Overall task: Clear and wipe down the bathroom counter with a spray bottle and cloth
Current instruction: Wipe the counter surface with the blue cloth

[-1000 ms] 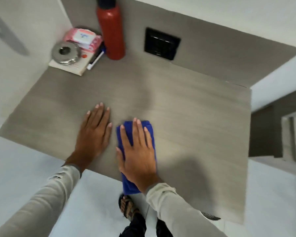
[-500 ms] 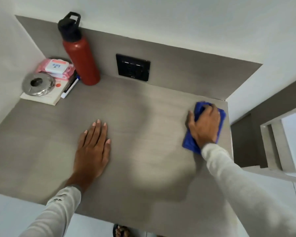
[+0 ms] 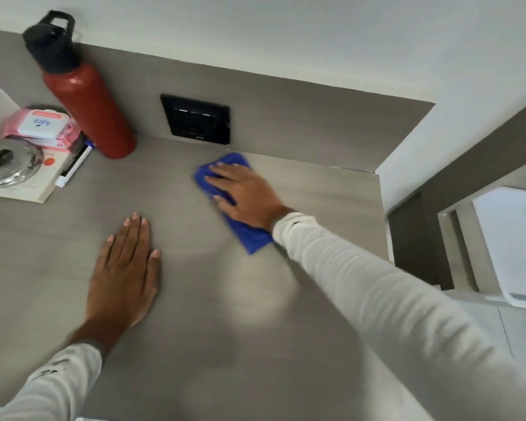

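Observation:
A folded blue cloth [image 3: 249, 238] lies on the grey wood-grain counter [image 3: 331, 189], near the back wall under a black socket panel. My right hand [image 3: 243, 192] presses flat on the cloth, fingers pointing left, covering most of it. My left hand [image 3: 125, 268] rests flat on the counter's middle, fingers together, holding nothing. No spray bottle is in view.
A red bottle [image 3: 88, 107] with a black cap stands at the back left. Beside it are a pink wipes pack [image 3: 40, 126], a metal lid [image 3: 6, 162] on a white book, and a marker pen [image 3: 73, 168]. The black socket panel [image 3: 196, 118] is set in the backsplash. The counter ends at the right [image 3: 383, 226].
My right hand slid the cloth from the near edge out to the far right corner, then back left along the wall to below the socket. My left hand stayed flat.

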